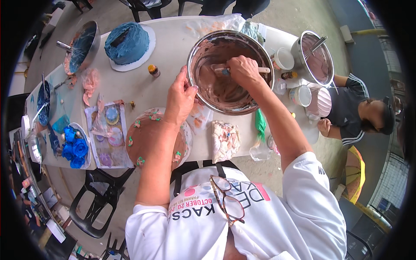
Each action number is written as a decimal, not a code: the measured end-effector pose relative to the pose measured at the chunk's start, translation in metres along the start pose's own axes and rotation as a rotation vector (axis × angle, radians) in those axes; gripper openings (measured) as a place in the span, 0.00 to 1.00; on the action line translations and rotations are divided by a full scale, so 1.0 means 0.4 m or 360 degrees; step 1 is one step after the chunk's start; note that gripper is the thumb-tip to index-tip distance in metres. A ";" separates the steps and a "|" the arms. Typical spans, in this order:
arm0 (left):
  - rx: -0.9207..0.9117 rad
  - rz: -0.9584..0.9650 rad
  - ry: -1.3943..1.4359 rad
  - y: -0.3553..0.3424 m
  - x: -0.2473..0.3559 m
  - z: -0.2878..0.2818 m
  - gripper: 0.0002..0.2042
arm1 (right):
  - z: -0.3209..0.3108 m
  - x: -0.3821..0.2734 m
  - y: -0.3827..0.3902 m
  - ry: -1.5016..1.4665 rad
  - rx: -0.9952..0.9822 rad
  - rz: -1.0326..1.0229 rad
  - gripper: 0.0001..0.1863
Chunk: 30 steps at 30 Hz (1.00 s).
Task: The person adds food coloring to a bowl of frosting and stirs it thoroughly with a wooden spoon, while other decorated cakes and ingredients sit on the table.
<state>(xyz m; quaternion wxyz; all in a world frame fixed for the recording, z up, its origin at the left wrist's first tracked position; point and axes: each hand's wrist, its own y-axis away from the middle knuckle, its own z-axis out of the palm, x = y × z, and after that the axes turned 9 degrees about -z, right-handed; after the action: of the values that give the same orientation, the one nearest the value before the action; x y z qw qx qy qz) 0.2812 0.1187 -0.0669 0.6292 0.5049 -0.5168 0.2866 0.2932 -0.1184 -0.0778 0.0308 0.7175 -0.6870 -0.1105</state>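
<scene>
One steel mixing bowl (232,111) sits before us, upper middle of the frame.
Our left hand (180,95) touches its left side, thumb apart from fingers; whether it grips, we cannot tell. Our right hand (244,71) is closed round a spatula (263,69) in brown frosting (208,84). A blue-frosted cake (128,50) stands upper left.

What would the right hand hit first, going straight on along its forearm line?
Most likely the far-left inner wall of the metal bowl. Depth is unclear in this one view, so the right hand might clear the rim.
</scene>
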 end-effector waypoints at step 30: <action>0.0117 0.0082 -0.0165 -0.017 -0.043 -0.034 0.29 | -0.118 -0.115 0.116 0.0178 0.0126 -0.0763 0.04</action>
<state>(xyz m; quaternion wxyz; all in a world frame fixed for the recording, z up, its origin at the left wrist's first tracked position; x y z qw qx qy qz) 0.2870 0.1318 -0.0846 0.5750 0.5284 -0.5506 0.2949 0.2556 -0.0804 -0.0174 0.0135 0.8657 -0.4982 -0.0477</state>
